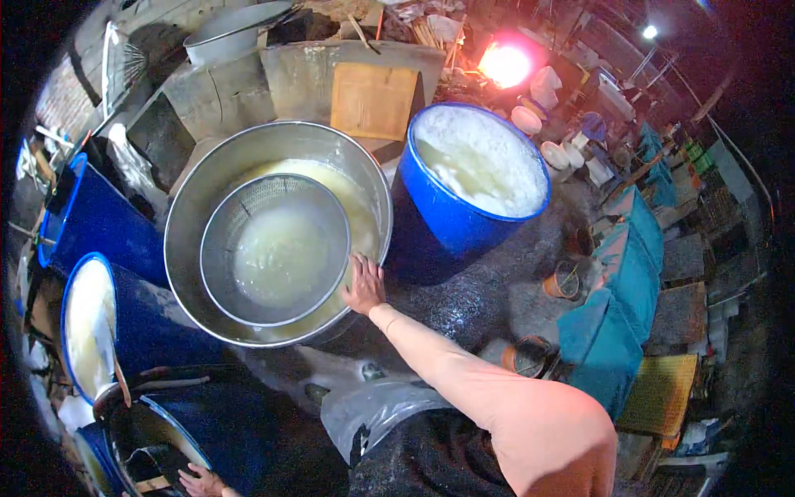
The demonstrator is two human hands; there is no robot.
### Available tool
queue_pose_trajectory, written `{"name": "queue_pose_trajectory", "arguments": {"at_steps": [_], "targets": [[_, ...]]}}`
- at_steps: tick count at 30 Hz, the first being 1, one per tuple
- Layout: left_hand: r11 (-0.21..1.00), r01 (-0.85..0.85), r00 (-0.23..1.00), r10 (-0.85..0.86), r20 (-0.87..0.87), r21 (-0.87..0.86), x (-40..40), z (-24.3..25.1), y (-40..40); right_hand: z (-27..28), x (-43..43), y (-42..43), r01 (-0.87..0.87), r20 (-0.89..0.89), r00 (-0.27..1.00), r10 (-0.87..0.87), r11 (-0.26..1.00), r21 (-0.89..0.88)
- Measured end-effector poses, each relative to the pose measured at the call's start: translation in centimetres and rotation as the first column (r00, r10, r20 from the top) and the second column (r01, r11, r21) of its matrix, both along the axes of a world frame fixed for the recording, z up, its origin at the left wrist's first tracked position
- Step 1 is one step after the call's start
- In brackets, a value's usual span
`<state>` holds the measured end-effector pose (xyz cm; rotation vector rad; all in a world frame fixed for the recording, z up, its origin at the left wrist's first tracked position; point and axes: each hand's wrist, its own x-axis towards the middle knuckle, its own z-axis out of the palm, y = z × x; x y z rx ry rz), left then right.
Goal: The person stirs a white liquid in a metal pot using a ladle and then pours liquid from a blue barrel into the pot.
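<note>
A large round metal vat (279, 338) holds pale, cloudy liquid. Inside it sits a wide perforated metal strainer basket (217, 217), with the same liquid pooled in its middle. My right hand (365, 282) reaches to the right side of the basket, its fingers near the basket's rim and the vat's edge; whether they grip a rim cannot be told. At the bottom left, my left hand (202, 481) is by the rim of a blue barrel (180, 428), fingers spread. A dark round vessel with a wooden piece (153, 484) lies beside that hand.
A blue barrel (459, 230) of foamy liquid stands right of the vat. More blue barrels (149, 323) line the left side. A wooden board (374, 102) leans on the stove wall behind, near a bright fire (506, 64). Teal cloth-covered stacks (621, 279) are at right.
</note>
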<state>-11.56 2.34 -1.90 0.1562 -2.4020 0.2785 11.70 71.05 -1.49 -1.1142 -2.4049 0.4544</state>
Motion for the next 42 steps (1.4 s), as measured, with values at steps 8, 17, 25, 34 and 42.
{"name": "queue_pose_trajectory", "arguments": {"at_steps": [8, 17, 25, 34, 42], "targets": [[0.987, 0.153, 0.985, -0.156, 0.077, 0.041, 2.4, 3.4, 3.2, -0.9, -0.7, 0.4, -0.048, 0.109, 0.993, 0.048, 0.999, -0.008], [0.994, 0.027, 0.999, -0.03, 0.03, 0.109, 2.5, 3.5, 2.0, -2.0, -1.5, -0.9, -0.046, 0.018, 0.999, 0.044, 0.995, 0.093], [0.979, 0.007, 0.998, -0.018, 0.052, 0.205, 2.9, 3.7, 4.7, -1.7, -1.1, 0.3, -0.02, 0.032, 0.999, 0.016, 0.991, 0.133], [0.965, 0.154, 0.984, -0.169, 0.056, 0.212, 4.0, 5.9, 5.2, -3.6, -2.1, 0.4, -0.121, 0.109, 0.987, 0.115, 0.992, 0.047], [0.913, -0.011, 0.999, 0.027, -0.032, 0.408, 3.9, 7.2, 6.1, 2.5, -12.9, -10.0, -0.559, -0.235, 0.816, 0.529, 0.824, -0.089]]}}
